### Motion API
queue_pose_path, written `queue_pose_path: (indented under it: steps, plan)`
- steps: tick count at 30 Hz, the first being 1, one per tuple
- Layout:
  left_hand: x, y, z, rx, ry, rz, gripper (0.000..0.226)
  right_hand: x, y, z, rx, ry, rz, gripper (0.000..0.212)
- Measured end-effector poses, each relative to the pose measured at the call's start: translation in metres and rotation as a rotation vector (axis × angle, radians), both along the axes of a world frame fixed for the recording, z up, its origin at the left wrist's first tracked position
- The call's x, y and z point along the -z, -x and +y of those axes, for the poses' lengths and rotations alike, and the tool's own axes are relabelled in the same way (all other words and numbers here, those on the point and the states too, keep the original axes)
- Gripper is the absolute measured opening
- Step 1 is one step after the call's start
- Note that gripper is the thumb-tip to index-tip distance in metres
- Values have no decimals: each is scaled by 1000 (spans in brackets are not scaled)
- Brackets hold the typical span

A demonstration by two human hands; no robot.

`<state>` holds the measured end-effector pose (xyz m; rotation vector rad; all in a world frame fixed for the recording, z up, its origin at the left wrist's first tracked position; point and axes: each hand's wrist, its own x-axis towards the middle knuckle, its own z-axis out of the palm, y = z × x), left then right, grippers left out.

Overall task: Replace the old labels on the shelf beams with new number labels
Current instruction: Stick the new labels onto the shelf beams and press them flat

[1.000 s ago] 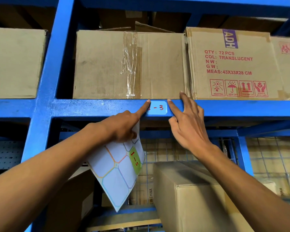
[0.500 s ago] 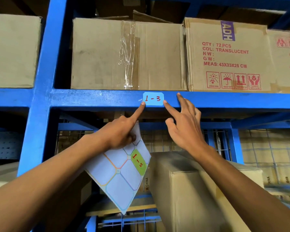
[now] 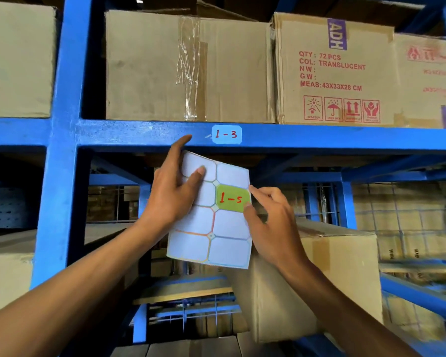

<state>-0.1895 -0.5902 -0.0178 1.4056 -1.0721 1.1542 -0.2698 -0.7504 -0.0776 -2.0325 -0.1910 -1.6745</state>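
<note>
blue shelf beam (image 3: 319, 137) bears 1-3 label (image 3: 226, 134); left hand (image 3: 171, 194) grips label sheet (image 3: 211, 228), right hand (image 3: 273, 222) pinches green 1-5 label (image 3: 231, 199)

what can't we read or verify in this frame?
- Head view: right box's red print is blurred and cut off by the edge.
- Label sheet's left part is hidden under the left hand.
- Whether the right hand has lifted the green 1-5 label's edge: too small to tell.

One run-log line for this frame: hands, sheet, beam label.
left hand: holds label sheet | right hand: pinching green 1-5 label at its edge | beam: 1-3 label stuck on
</note>
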Motion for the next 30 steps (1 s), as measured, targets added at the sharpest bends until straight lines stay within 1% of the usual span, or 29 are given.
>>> queue_pose_path:
  steps: [3,6,8,10,12,14,18,21,24,26,28,30]
  plan:
    - [1,11,-2,37,22,-10,57,2,1,3,-6,-23,-4,35]
    - [4,19,-3,36,33,-37,57,1,3,7,-61,-64,-22,27]
    - [4,23,-3,19,34,-43,57,0,3,10,-129,-137,-34,19]
    - [6,25,-1,2,14,-46,57,-1,4,13,-208,-221,-14,15]
    - [9,24,1,-1,4,-33,56,0,6,13,-254,-264,-13,12]
    - [12,20,2,-29,2,-9,53,3,10,12,-251,-256,-25,10]
    - [25,10,5,-153,10,77,34,13,20,13,-255,-182,-39,14]
    - [45,1,9,-174,2,124,29,24,27,11,-324,-160,-15,18]
    - [70,-3,14,-157,-4,165,29,39,34,3,-404,-214,18,22]
    - [92,-3,16,-143,-29,206,29,51,40,-5,-420,-237,52,25]
    - [119,2,19,-103,-99,210,31,68,45,-11,-401,-241,97,26]
    - [147,8,21,-59,-222,199,36,87,47,-17,-375,-248,172,23]
